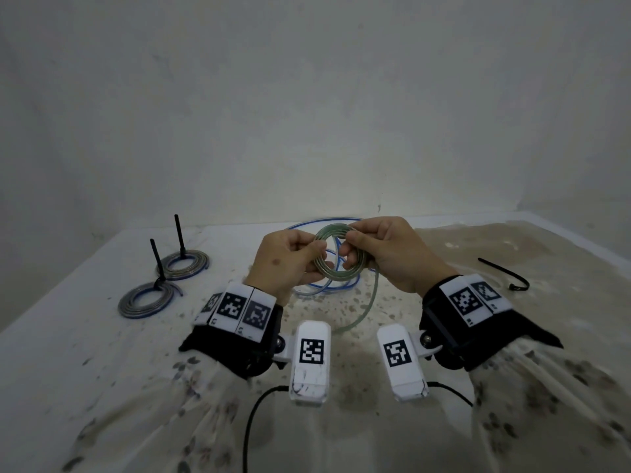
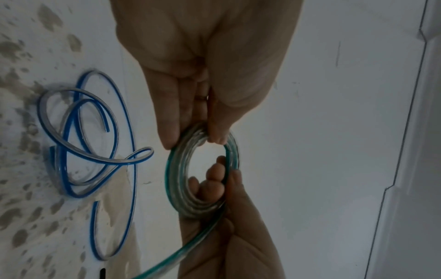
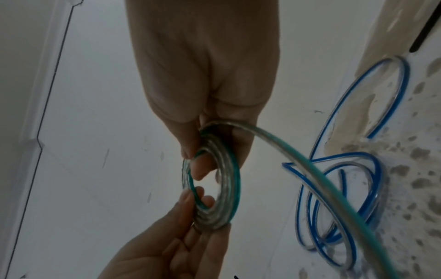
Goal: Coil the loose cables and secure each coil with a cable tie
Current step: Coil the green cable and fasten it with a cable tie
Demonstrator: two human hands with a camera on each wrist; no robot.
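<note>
A clear cable with a green stripe is wound into a small coil [image 1: 338, 255] [image 2: 203, 169] [image 3: 214, 188], held upright above the table between both hands. My left hand [image 1: 293, 259] pinches its left side and my right hand [image 1: 375, 254] pinches its right side. The coil's loose tail [image 1: 367, 308] [image 3: 322, 179] hangs from the right hand down to the table. A loose blue-striped clear cable [image 1: 327, 285] [image 2: 95, 141] [image 3: 346, 188] lies tangled on the table beneath the hands. A loose black cable tie [image 1: 505, 274] lies at the right.
Two finished coils [image 1: 186, 264] [image 1: 146, 300] lie at the left of the stained table [image 1: 85, 353], each bound with a black tie whose tail sticks up. A pale wall [image 1: 307, 97] stands just behind the table's far edge.
</note>
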